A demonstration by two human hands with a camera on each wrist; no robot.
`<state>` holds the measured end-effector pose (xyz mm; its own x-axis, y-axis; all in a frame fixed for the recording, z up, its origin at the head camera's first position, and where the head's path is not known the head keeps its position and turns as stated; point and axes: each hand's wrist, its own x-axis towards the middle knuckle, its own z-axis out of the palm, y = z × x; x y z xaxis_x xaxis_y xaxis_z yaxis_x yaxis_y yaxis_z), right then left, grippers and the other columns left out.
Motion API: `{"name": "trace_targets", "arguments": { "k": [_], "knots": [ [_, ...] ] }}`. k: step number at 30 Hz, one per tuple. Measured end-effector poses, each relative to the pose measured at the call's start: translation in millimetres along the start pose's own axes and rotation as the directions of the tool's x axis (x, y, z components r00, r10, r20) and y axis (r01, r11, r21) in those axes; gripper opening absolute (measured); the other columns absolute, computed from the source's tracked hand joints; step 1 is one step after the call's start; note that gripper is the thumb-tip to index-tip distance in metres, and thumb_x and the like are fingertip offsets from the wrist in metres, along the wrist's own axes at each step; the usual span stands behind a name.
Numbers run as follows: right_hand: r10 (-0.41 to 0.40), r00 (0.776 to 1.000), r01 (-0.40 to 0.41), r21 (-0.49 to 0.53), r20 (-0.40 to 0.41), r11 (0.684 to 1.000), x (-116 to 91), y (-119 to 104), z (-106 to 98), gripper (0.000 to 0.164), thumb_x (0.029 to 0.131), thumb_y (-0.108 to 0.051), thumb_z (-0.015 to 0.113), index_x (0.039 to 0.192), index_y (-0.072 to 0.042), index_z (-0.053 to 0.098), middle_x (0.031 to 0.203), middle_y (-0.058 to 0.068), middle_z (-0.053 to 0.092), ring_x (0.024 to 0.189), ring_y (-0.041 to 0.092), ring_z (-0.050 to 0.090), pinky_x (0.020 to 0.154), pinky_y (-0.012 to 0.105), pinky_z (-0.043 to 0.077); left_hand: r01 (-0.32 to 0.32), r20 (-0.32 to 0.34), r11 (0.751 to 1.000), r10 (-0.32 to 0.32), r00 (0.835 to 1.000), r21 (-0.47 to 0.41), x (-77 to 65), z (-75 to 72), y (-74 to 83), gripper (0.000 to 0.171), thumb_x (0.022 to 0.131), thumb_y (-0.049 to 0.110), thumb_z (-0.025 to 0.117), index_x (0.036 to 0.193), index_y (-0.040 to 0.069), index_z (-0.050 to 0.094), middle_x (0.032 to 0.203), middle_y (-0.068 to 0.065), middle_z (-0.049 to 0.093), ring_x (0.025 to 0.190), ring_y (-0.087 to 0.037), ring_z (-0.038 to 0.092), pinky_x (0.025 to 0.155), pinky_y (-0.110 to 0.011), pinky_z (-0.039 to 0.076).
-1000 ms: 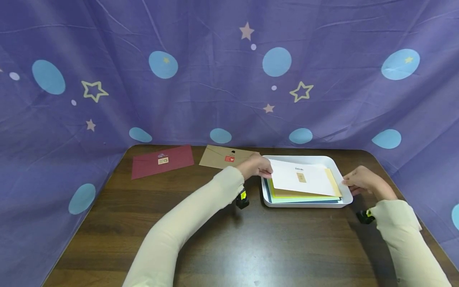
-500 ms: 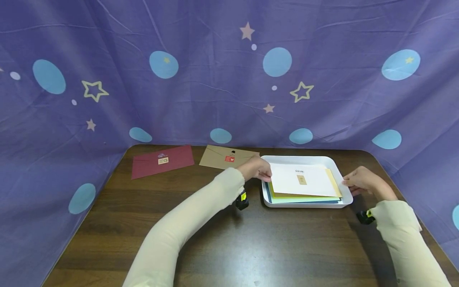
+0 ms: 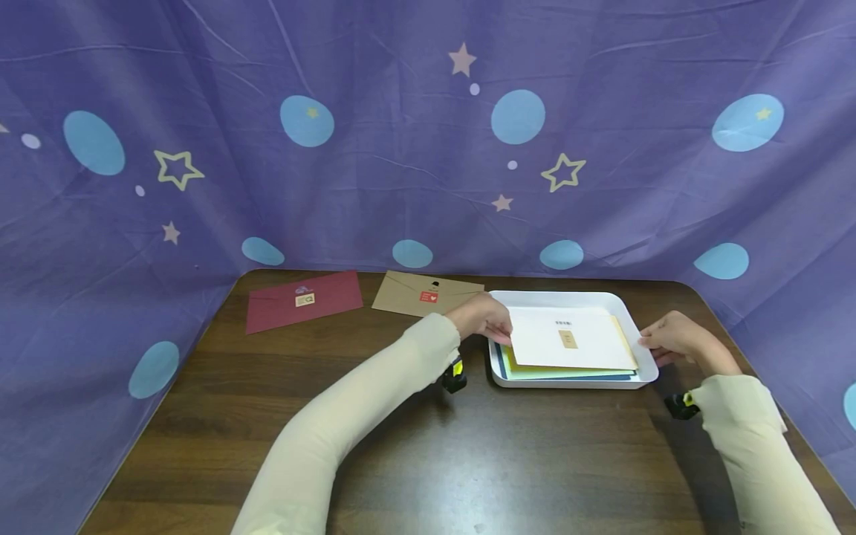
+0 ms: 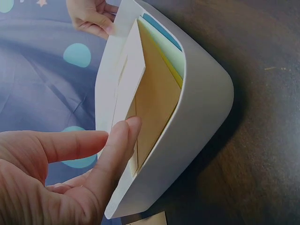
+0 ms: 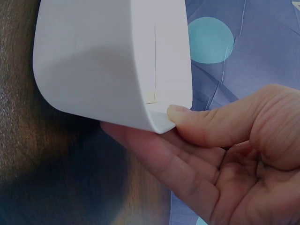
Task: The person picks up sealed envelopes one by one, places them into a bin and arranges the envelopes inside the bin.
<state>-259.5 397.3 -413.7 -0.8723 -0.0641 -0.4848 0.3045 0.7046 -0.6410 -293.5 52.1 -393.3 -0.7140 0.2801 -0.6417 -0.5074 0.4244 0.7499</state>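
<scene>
In the head view, my left hand (image 3: 483,318) pinches the left edge of a white envelope (image 3: 542,351) bearing a small tan label. In the left wrist view this envelope (image 4: 129,77) slants up over a brown envelope (image 4: 157,98). Yellow, pale green and dark blue envelopes lie under these in a white tray (image 3: 518,383). At the tray's right end, my right hand (image 3: 678,338) holds the rim. The right wrist view has its thumb (image 5: 206,126) over the rim of the tray (image 5: 93,70) and the fingers beneath.
A dark red envelope (image 3: 328,299) lies at the table's back left. Between it and the tray is a kraft-brown envelope (image 3: 401,290) with a red sticker. A purple patterned cloth (image 3: 414,134) hangs behind the wooden table (image 3: 401,446).
My left hand has shifted slightly right and down with the white envelope, which now sits a little nearer the tray's front. My right hand stays on the rim.
</scene>
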Motion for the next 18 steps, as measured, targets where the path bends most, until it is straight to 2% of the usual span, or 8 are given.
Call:
{"name": "trace_targets", "arguments": {
  "k": [6, 9, 11, 14, 18],
  "knots": [
    [-0.008, 1.0, 0.008, 0.009, 0.003, 1.0, 0.6, 1.3, 0.1, 0.041, 0.097, 0.002, 0.059, 0.123, 0.031, 0.049, 0.083, 0.009, 0.073, 0.073, 0.016, 0.069, 0.066, 0.038, 0.065, 0.01, -0.012, 1.0, -0.011, 1.0, -0.015, -0.5, 3.0, 0.6, 0.005, 0.091, -0.015, 0.057, 0.09, -0.013, 0.061, 0.07, -0.014, 0.058, 0.077, -0.028, 0.07, 0.082, -0.028, 0.063],
    [-0.013, 1.0, 0.013, 0.011, 0.004, 1.0, 1.2, 1.8, -0.2, 0.04, 0.097, 0.002, 0.059, 0.123, 0.031, 0.049, 0.083, 0.01, 0.073, 0.072, 0.016, 0.069, 0.066, 0.038, 0.065, 0.014, -0.021, 1.0, -0.014, 1.0, -0.022, -0.9, 3.9, 0.7, 0.008, 0.091, -0.016, 0.057, 0.084, -0.011, 0.06, 0.069, -0.014, 0.058, 0.093, -0.032, 0.074, 0.082, -0.028, 0.063],
    [-0.01, 1.0, 0.01, 0.013, 0.002, 1.0, 1.8, 2.0, -0.4, 0.041, 0.097, 0.002, 0.059, 0.123, 0.031, 0.05, 0.082, 0.009, 0.073, 0.072, 0.016, 0.069, 0.066, 0.037, 0.065, 0.019, -0.025, 1.0, -0.019, 0.999, -0.025, -1.2, 4.2, 1.2, 0.011, 0.092, -0.015, 0.058, 0.081, -0.011, 0.06, 0.069, -0.014, 0.058, 0.097, -0.032, 0.074, 0.082, -0.027, 0.063],
    [-0.007, 1.0, 0.007, 0.012, 0.003, 1.0, 2.1, 1.8, -0.9, 0.04, 0.097, 0.002, 0.059, 0.124, 0.031, 0.05, 0.081, 0.007, 0.072, 0.072, 0.016, 0.069, 0.066, 0.037, 0.065, 0.023, -0.016, 1.0, -0.024, 1.0, -0.02, -1.0, 3.6, 2.7, 0.016, 0.093, -0.013, 0.058, 0.078, -0.01, 0.06, 0.07, -0.016, 0.061, 0.08, -0.028, 0.074, 0.077, -0.026, 0.063],
    [-0.004, 1.0, 0.004, 0.008, 0.002, 1.0, 1.8, 0.7, -1.3, 0.039, 0.097, 0.002, 0.059, 0.123, 0.03, 0.051, 0.082, 0.008, 0.072, 0.072, 0.016, 0.069, 0.066, 0.038, 0.065, 0.046, 0.007, 0.999, -0.046, 0.999, -0.025, 0.9, 1.3, 6.0, 0.018, 0.095, -0.012, 0.058, 0.077, -0.01, 0.061, 0.073, -0.018, 0.063, 0.058, -0.02, 0.065, 0.069, -0.023, 0.063]
  ]
}}
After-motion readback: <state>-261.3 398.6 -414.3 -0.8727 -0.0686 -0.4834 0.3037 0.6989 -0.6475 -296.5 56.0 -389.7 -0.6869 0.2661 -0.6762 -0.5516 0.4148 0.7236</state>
